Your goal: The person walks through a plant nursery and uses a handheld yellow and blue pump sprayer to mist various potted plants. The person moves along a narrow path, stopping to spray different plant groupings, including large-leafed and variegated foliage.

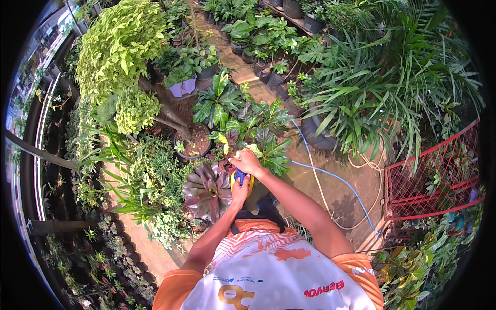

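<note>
From where I stand, the yellow rounded container with a blue top (241, 176) sits in the grip of the left hand (240, 191), fingers curled about its side and thumb by the blue part; it lies toward twelve o'clock of that hand and six o'clock of the right hand (246, 161). Its long axis I can't tell, looking down on it. The right hand is half closed; whether it pinches anything is hidden. It is the nearer hand to a slender yellow leaf (223, 143), at its ten o'clock. Below spreads tan-brown ground (310, 194). Around the hands, a glossy maroon rosette plant (208, 188) stands at nine o'clock, a thin blue hose (341, 178) and red metal lattice (434, 175) at three.
</note>
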### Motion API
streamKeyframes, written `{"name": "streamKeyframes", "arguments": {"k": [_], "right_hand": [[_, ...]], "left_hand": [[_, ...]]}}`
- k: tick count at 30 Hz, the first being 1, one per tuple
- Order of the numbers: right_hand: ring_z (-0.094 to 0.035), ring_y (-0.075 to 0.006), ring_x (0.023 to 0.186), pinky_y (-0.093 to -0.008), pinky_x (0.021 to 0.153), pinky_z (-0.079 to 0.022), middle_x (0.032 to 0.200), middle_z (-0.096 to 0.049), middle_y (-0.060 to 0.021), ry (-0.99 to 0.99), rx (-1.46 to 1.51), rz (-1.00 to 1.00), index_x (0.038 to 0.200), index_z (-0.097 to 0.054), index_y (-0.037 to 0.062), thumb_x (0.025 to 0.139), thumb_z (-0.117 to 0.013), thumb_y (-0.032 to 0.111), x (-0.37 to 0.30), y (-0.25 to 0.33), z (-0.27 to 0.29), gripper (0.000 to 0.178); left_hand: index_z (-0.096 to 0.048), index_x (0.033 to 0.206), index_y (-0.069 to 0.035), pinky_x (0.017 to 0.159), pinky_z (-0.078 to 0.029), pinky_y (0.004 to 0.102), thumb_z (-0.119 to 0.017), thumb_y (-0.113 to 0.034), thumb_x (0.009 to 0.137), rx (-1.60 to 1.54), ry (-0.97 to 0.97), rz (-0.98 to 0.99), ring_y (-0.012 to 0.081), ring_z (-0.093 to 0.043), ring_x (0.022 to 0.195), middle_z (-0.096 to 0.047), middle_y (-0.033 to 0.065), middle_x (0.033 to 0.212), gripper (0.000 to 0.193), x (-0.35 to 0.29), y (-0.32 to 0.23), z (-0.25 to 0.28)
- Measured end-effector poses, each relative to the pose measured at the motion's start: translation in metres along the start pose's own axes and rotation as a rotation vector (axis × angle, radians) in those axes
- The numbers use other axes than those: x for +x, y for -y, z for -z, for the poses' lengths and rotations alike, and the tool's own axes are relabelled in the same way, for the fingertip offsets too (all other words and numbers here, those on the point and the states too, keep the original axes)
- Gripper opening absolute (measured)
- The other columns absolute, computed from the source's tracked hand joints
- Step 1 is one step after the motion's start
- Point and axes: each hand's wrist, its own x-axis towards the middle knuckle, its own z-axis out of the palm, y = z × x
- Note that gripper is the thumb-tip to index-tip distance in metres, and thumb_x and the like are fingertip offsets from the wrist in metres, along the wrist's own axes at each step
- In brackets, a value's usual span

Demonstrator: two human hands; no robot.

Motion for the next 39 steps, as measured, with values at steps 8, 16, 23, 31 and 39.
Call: {"name": "streamKeyframes", "arguments": {"k": [8,16,23,31,39], "right_hand": [[-0.065,-0.0378,0.087,-0.0464,0.078,-0.051,0.091,-0.068,-0.0179,0.149,-0.086,-0.090,0.090,-0.066,0.0061,0.079,-0.062,0.037,-0.007,-0.010,0.004,0.033],[-0.066,-0.0365,0.083,-0.0456,0.076,-0.052,0.084,-0.068,-0.0178,0.071,-0.108,-0.061,0.085,-0.069,0.0068,0.075,-0.064,0.035,-0.010,0.014,0.036,0.030],[-0.062,-0.0375,0.071,-0.0482,0.065,-0.048,0.069,-0.063,-0.0164,0.037,-0.136,0.053,0.074,-0.060,0.0058,0.083,-0.057,0.035,0.002,0.053,0.095,0.031],[-0.061,-0.0421,0.097,-0.0516,0.084,-0.047,0.102,-0.065,-0.0216,0.063,-0.056,-0.023,0.108,-0.059,0.0081,0.094,-0.034,0.035,0.008,0.035,0.051,0.039],[-0.063,-0.0427,0.091,-0.0518,0.081,-0.049,0.095,-0.067,-0.0215,0.076,0.025,-0.163,0.106,-0.059,0.0078,0.095,-0.041,0.039,-0.007,0.014,0.006,0.038]], "left_hand": [[-0.064,0.095,0.002,0.065,-0.049,0.0345,-0.063,-0.039,0.088,0.182,-0.109,-0.185,0.0192,-0.062,0.066,-0.065,0.0102,0.073,0.041,0.003,0.017,-0.012],[-0.066,0.096,0.005,0.071,-0.049,0.0365,-0.062,-0.034,0.088,0.155,-0.130,-0.174,0.0222,-0.065,0.072,-0.067,0.0127,0.076,0.040,0.012,0.023,-0.018],[-0.069,0.092,-0.005,0.057,-0.041,0.0260,-0.064,-0.033,0.088,0.085,-0.091,-0.046,0.0070,-0.050,0.060,-0.059,-0.0013,0.069,0.029,0.012,0.024,-0.012],[-0.062,0.083,-0.007,0.052,-0.038,0.0260,-0.061,-0.033,0.091,-0.034,-0.085,-0.073,0.0072,-0.046,0.055,-0.053,-0.0032,0.064,0.027,-0.003,-0.013,-0.014],[-0.064,0.092,0.002,0.064,-0.047,0.0346,-0.058,-0.036,0.091,0.085,-0.132,-0.108,0.0184,-0.059,0.065,-0.064,0.0084,0.072,0.038,0.002,-0.006,-0.005]]}}
